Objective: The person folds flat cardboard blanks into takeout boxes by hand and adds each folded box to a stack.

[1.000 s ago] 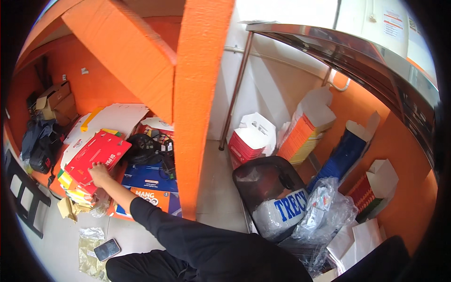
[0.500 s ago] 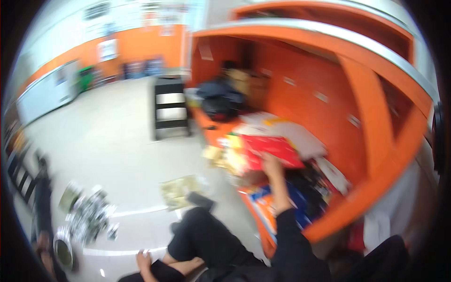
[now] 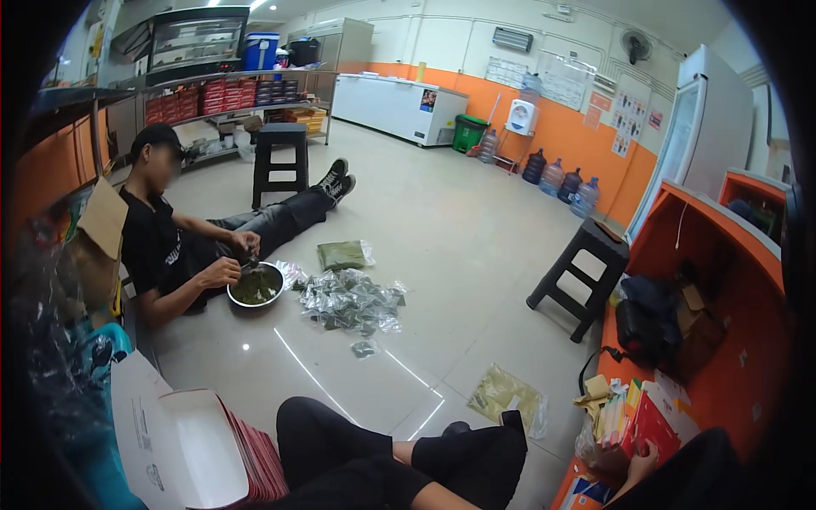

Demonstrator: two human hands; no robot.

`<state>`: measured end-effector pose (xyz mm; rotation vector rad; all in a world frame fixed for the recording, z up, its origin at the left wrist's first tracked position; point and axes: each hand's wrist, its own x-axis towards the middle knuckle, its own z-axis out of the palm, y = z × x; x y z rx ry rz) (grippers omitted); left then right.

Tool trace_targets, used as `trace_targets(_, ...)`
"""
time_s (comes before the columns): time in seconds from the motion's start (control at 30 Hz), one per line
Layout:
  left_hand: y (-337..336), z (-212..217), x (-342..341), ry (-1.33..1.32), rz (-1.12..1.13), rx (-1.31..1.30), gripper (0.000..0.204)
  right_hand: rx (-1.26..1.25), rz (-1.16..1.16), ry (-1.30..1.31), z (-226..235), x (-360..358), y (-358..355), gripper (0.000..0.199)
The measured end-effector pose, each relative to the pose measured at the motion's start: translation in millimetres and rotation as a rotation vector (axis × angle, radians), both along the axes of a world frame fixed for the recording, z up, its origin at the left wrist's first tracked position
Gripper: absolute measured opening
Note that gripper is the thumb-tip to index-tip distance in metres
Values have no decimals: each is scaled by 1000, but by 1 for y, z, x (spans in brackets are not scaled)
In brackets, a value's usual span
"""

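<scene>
- Reaching to the lower right, the right hand [image 3: 643,460] lies on a red flat box [image 3: 656,427] that stands among stacked packets [image 3: 614,416] in the orange counter's [image 3: 712,223] open shelf; its fingers curl against the box face, but whether they grip it cannot be told
- the right forearm, in a black sleeve, is cut off by the picture's rim
- the left hand is out of sight
- black-trousered legs [image 3: 374,455] stretch across the floor, beside an open white carton of red boxes [image 3: 204,442]
- a seated co-worker [image 3: 166,246] holds both hands over a metal bowl [image 3: 255,286] of greens; what the fingers hold is too small to tell
- clear filled bags [image 3: 348,299] lie heaped just beside the bowl
</scene>
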<state>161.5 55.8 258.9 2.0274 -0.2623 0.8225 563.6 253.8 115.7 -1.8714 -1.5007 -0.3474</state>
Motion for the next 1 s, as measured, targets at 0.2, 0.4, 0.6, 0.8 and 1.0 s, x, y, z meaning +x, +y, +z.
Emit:
trace_targets(0.2, 2, -9, 1, -3, 16, 6, 38, -51, -20, -131, 9, -5, 4, 37)
trace_targets(0.4, 1, -10, -9, -10, 96, 4, 37, -10, -15, -81, 29, -7, 18, 44)
trace_targets(0.6, 16, -38, -48, 2, 458, -50, 36, 164, -42, -248, 86, 5, 22, 37)
trace_targets(0.8, 20, -90, -82, -52, 845, -555, 20, 453, -40, -523, 145, -36, 2, 38)
trace_targets(1.0, 36, -134, -89, -98, 869, -829, 22, 712, 172, -423, 171, -132, -29, 28)
